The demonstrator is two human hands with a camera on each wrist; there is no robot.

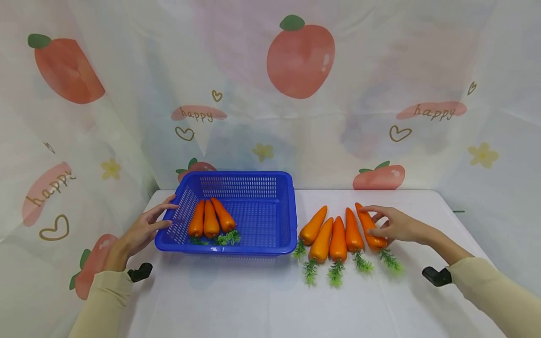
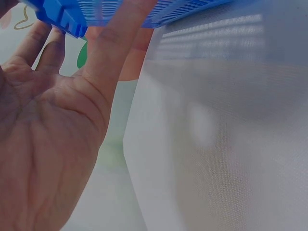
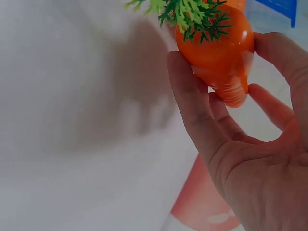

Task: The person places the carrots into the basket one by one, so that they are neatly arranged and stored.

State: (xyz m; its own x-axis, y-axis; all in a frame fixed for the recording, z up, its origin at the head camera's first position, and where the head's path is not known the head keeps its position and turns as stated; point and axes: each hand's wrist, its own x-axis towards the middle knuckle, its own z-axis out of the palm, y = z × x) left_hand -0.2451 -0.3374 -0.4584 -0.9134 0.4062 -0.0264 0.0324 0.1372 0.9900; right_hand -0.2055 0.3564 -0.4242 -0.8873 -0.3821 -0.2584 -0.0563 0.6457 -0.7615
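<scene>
A blue plastic basket (image 1: pixel 253 250) with perforated sides stands left of the middle of the table, and three orange carrots (image 1: pixel 211 220) with green tops lie in its left part. My left hand (image 1: pixel 141 232) touches the basket's left side with fairly straight fingers. In the left wrist view the thumb (image 2: pixel 115 48) lies against the blue wall. To the right of the basket, my right hand (image 1: pixel 395 225) holds the rightmost carrot (image 1: pixel 371 232) between thumb and fingers. The right wrist view shows that carrot (image 3: pixel 219 57) with its leafy top towards the camera.
Several more carrots (image 1: pixel 338 241) lie in a row between the basket and my right hand, leaves towards me. A white cloth (image 1: pixel 274 295) covers the table. Printed fabric (image 1: pixel 329 141) hangs behind it and at the sides. A dark device (image 1: pixel 437 276) sits at the right wrist.
</scene>
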